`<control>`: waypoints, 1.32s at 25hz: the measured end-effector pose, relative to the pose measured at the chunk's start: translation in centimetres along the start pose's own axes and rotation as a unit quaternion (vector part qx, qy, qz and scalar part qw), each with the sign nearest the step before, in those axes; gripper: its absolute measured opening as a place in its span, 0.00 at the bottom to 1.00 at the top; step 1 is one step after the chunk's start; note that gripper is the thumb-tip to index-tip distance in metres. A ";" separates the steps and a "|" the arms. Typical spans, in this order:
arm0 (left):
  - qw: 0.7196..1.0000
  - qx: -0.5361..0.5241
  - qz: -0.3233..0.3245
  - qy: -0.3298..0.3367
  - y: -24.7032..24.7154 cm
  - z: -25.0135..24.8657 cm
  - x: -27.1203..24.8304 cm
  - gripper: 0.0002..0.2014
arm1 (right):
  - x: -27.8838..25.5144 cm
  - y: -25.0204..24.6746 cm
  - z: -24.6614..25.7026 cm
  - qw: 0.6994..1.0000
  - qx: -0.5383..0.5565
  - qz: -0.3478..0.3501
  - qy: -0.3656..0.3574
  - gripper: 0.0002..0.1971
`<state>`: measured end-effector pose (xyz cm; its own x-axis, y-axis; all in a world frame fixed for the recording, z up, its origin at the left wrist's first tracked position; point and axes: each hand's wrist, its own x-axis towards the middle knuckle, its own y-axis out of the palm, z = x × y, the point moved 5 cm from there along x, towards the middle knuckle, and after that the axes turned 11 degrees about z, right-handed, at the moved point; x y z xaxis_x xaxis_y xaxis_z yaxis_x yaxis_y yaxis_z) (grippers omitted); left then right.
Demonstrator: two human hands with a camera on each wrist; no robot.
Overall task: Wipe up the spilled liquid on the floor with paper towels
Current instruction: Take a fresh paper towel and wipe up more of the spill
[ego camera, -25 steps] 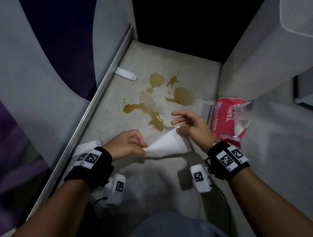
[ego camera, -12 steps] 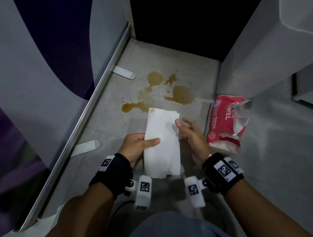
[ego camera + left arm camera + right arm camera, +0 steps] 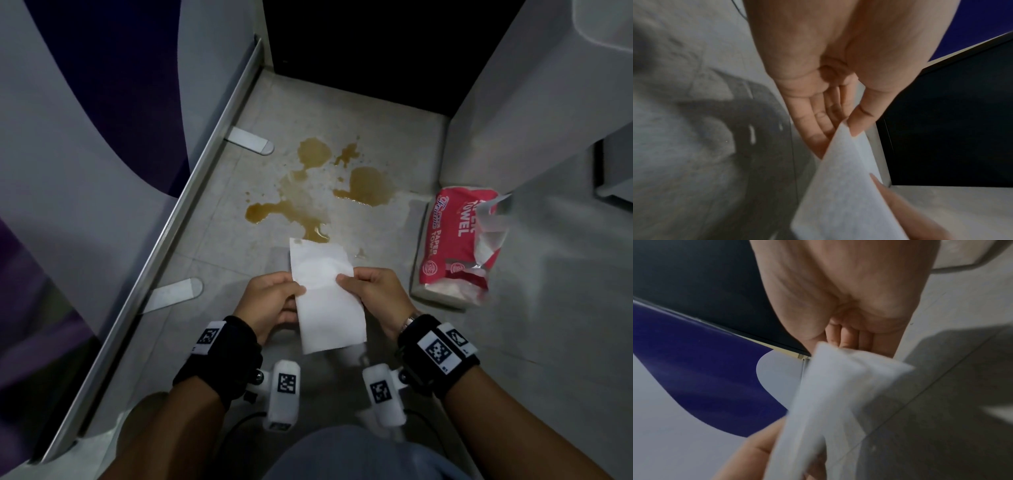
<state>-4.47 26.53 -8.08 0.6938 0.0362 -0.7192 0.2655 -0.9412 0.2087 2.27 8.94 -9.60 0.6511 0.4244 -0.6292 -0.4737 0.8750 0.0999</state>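
Note:
A brown spill (image 3: 308, 192) spreads in several pools over the pale floor ahead of me. Just short of it I hold a white folded paper towel (image 3: 325, 298) above the floor with both hands. My left hand (image 3: 274, 301) pinches its left edge between thumb and fingers. My right hand (image 3: 370, 294) pinches its right edge. In the left wrist view the paper towel (image 3: 842, 186) sits under my thumb, with my right hand's fingertip behind it. The right wrist view shows the paper towel (image 3: 838, 394) draped from my fingers.
A red paper towel pack (image 3: 459, 246), torn open, lies on the floor to the right, against a grey cabinet (image 3: 548, 102). A grey and purple panel (image 3: 102, 120) with a metal rail runs along the left. Two flat white feet (image 3: 250, 140) stick out from the rail.
Both hands pulled back toward me with the towel, lowering it off the spill's near pool. My right hand shifted from the towel's upper edge to pinch its right side opposite the left.

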 end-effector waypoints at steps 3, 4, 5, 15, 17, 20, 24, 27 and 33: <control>1.000 -0.019 0.014 0.008 -0.2 -0.1 0.1 0.07 | 0.0 0.0 0.0 0.998 0.060 0.011 0.006 0.08; 0.999 -0.034 0.022 0.012 -0.2 0.0 0.2 0.08 | 0.1 0.0 -0.2 0.996 0.086 0.016 0.009 0.09; 0.998 -0.052 0.026 0.013 -0.2 0.0 0.3 0.09 | 0.1 0.0 -0.3 0.993 0.114 0.021 0.012 0.11; 0.993 0.073 0.011 0.096 -0.4 -0.7 0.7 0.20 | -0.7 1.7 -2.9 0.942 0.271 0.175 0.089 0.25; 0.986 0.126 0.000 0.113 -0.3 -0.7 1.3 0.24 | 0.0 1.3 -2.3 0.971 0.197 0.120 0.063 0.18; 0.972 0.178 -0.051 0.145 -2.2 -1.0 2.4 0.20 | 1.3 -2.5 0.8 0.985 -0.076 -0.137 -0.075 0.11; 0.889 0.415 -0.159 0.108 -8.0 -2.0 4.0 0.21 | 3.6 -4.3 3.5 0.846 -0.469 -0.171 -0.188 0.28; 0.764 0.625 -0.157 -0.025 -11.4 -1.5 5.1 0.52 | 5.7 -3.3 -0.2 0.868 -0.483 -0.096 -0.064 0.32; 0.731 0.665 -0.078 -0.131 -12.4 0.5 6.3 0.77 | 6.7 -2.1 -2.6 0.797 -0.581 -0.164 -0.015 0.29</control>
<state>-3.74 38.32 -15.48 0.5265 0.2759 -0.8042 -0.6786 -0.4334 -0.5930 6.10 9.38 -16.02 0.8582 0.2382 -0.4548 -0.4940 0.1419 -0.8578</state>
